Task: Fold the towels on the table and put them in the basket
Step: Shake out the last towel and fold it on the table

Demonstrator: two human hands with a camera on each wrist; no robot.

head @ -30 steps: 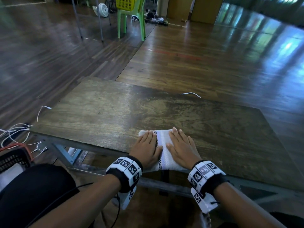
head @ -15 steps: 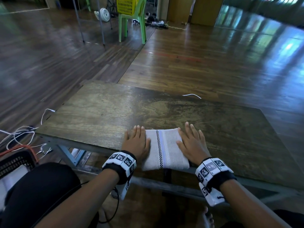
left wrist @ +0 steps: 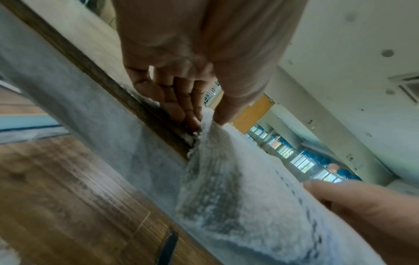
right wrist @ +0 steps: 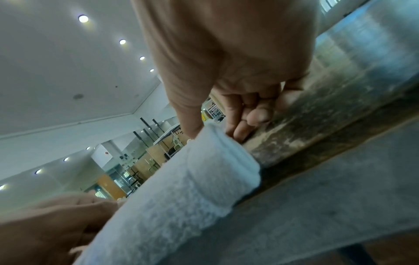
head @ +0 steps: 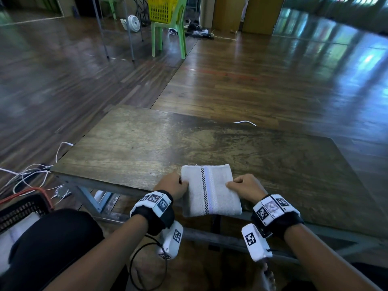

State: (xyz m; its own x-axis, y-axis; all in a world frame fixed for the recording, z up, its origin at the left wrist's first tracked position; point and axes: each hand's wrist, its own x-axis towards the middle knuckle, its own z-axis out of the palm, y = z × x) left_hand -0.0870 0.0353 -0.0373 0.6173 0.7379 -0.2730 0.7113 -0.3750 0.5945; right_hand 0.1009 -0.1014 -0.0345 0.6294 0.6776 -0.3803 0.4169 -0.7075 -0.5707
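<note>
Your left hand and right hand each pinch a side edge of the folded white towel with a checkered stripe overhanging the worn wooden table.

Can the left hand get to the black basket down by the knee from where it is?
Probably yes. The black basket sits on the floor just beyond the person's left knee, nothing blocking it, but the left hand and right hand both grip the folded towel.

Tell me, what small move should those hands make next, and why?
Probably lift the folded towel off the table and swing it toward the dark basket at the person's left. The left hand and right hand already pinch its sides, and its near end overhangs the table edge.
</note>
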